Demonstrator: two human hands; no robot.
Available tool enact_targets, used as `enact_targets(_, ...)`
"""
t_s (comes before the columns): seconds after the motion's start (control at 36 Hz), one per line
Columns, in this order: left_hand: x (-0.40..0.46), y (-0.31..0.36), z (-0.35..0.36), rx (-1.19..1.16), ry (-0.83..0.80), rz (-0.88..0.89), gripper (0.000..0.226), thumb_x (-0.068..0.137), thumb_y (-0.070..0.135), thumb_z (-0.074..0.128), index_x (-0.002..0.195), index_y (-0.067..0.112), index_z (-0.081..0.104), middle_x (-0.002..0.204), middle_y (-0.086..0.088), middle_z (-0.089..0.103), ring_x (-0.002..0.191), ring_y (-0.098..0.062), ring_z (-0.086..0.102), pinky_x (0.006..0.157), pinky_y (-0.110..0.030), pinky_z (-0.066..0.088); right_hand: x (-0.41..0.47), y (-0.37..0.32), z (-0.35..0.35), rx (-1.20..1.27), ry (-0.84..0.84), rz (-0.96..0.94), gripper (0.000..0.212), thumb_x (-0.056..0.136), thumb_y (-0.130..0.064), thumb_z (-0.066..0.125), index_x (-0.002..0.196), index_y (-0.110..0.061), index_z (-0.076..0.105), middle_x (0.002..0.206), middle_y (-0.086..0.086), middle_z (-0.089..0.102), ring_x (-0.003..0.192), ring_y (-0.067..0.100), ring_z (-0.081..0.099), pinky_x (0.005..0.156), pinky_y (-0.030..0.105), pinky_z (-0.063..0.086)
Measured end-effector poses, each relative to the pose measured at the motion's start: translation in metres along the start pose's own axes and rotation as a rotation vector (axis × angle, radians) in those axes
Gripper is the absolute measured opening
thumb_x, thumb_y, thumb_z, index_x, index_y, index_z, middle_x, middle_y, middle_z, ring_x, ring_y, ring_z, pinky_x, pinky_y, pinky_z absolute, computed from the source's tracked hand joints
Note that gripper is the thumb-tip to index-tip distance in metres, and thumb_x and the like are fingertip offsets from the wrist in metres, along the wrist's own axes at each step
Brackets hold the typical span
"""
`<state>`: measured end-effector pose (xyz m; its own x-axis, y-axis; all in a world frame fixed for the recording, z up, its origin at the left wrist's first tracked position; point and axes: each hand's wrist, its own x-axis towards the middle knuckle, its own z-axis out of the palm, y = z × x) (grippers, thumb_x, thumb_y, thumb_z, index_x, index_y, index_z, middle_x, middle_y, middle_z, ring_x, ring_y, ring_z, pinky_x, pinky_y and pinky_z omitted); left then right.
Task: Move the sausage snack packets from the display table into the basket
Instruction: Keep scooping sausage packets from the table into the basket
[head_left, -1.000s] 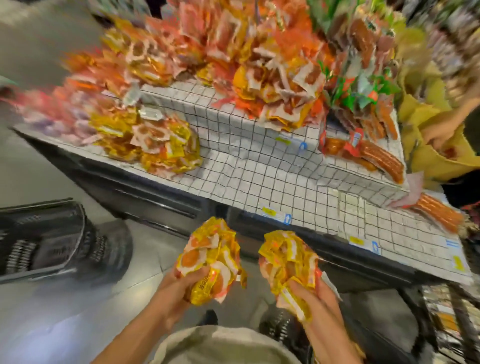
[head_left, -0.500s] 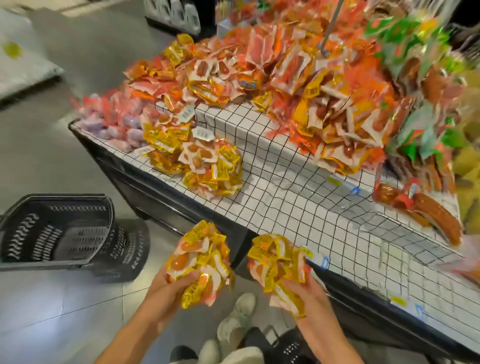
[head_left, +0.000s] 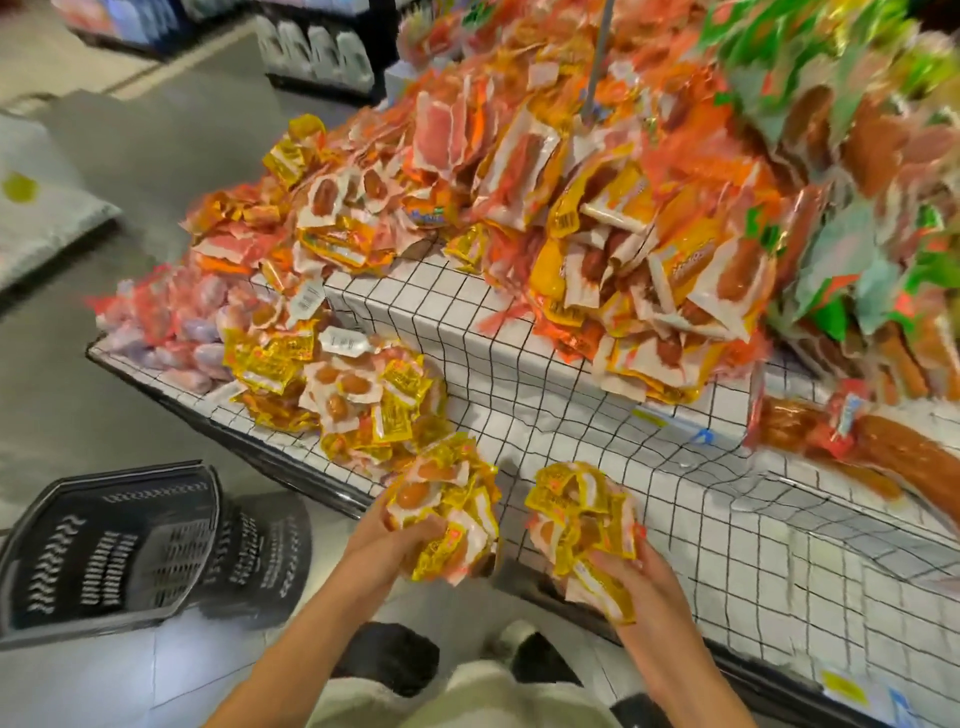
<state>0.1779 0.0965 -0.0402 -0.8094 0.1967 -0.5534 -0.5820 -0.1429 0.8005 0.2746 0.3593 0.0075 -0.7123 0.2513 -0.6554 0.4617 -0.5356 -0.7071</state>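
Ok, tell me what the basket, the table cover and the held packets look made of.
Basket: looks like moulded black plastic, matte, with slotted cut-outs in its walls.
Table cover: seems a thin white sheet with a black grid, cloth or plastic; it sags and wrinkles at the step.
Packets in the left hand and right hand: glossy yellow plastic film, crinkled, with clear windows showing sausage.
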Motion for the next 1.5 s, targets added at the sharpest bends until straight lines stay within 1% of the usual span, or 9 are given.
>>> enact_targets(0.17,0.048,0.021,0.025,0.018,-0.137,-0.028,0.057,0.071,0.010,0.089,0.123,0.023,0.067,0.119,-0.010,0.074,0.109,-0.031,0.071,0.080,-0.038,0.061,0.013,-0.010,-0.011,0.080,0.067,-0.040,0.043,0.076,-0.004,0.071,0.114,-0.022,0.071,0.113,0.010,0.076,0.102,0.028,0.074,0.085,0.043,0.055)
enact_targets(0.28,0.083,0.027,0.031,0.445,-0.056,0.118,0.066,0.082,0.017,0.082,0.140,0.024,0.052,0.129,0.004,0.067,0.119,-0.015,0.062,0.091,-0.027,0.053,0.016,-0.002,-0.013,0.101,0.163,-0.071,0.039,0.082,0.003,0.069,0.112,-0.022,0.071,0.105,0.009,0.078,0.092,0.023,0.077,0.074,0.037,0.057)
enact_targets(0.44,0.104,0.036,0.023,0.693,-0.117,0.389,0.061,0.091,0.002,0.070,0.132,0.040,0.046,0.131,0.021,0.053,0.119,0.007,0.052,0.090,-0.003,0.043,0.020,0.018,0.001,0.097,0.269,-0.084,0.057,0.084,0.001,0.070,0.137,-0.019,0.061,0.119,0.012,0.074,0.113,0.033,0.069,0.103,0.053,0.050)
enact_targets(0.61,0.102,0.037,0.003,0.839,-0.238,0.510,0.046,0.097,0.019,0.064,0.133,0.045,0.052,0.132,0.026,0.055,0.122,0.006,0.054,0.097,-0.032,0.055,0.023,0.019,0.030,0.033,0.228,-0.113,0.057,0.084,0.000,0.072,0.135,-0.024,0.063,0.119,0.008,0.075,0.112,0.029,0.070,0.092,0.045,0.055)
enact_targets(0.78,0.094,0.057,-0.009,0.836,-0.275,0.602,0.038,0.100,0.028,0.060,0.136,0.038,0.055,0.136,0.022,0.058,0.126,0.002,0.054,0.102,-0.030,0.050,0.026,0.003,0.069,-0.061,0.102,-0.204,0.060,0.081,-0.006,0.077,0.133,-0.031,0.061,0.120,0.003,0.075,0.111,0.021,0.071,0.076,0.023,0.059)
enact_targets(1.0,0.099,0.080,-0.008,0.813,-0.252,0.787,0.048,0.100,0.027,0.054,0.147,0.027,0.045,0.147,0.012,0.047,0.139,-0.015,0.045,0.111,-0.030,0.041,0.076,-0.002,0.102,-0.272,0.072,-0.280,0.042,0.084,-0.018,0.081,0.122,-0.034,0.070,0.117,0.000,0.076,0.110,0.020,0.071,0.084,0.026,0.058)
enact_targets(1.17,0.110,0.066,-0.004,1.124,-0.429,0.879,0.060,0.095,0.018,0.062,0.151,0.016,0.041,0.160,-0.003,0.031,0.151,-0.023,0.023,0.121,-0.047,0.028,0.110,0.025,0.100,-0.576,0.245,-0.219,0.076,0.085,-0.033,0.081,0.151,-0.028,0.043,0.149,-0.005,0.048,0.135,0.014,0.047,0.110,0.040,0.044)
enact_targets(1.33,0.116,0.059,-0.005,1.197,-0.482,0.885,0.077,0.093,0.016,0.060,0.159,0.020,0.022,0.169,0.000,0.010,0.157,-0.022,0.002,0.126,-0.045,0.016,0.111,0.036,0.103,-0.541,0.163,-0.313,0.053,0.093,-0.024,0.074,0.133,-0.047,0.050,0.128,-0.016,0.066,0.114,-0.004,0.063,0.099,0.035,0.055)
enact_targets(1.5,0.125,0.051,-0.006,1.309,-0.503,0.916,0.071,0.100,0.025,0.056,0.160,0.019,0.018,0.170,-0.004,0.004,0.157,-0.026,-0.002,0.125,-0.052,0.019,0.120,0.034,0.115,-0.546,0.197,-0.342,0.043,0.096,-0.027,0.069,0.136,-0.035,0.056,0.119,-0.013,0.072,0.110,0.003,0.067,0.098,0.035,0.056)
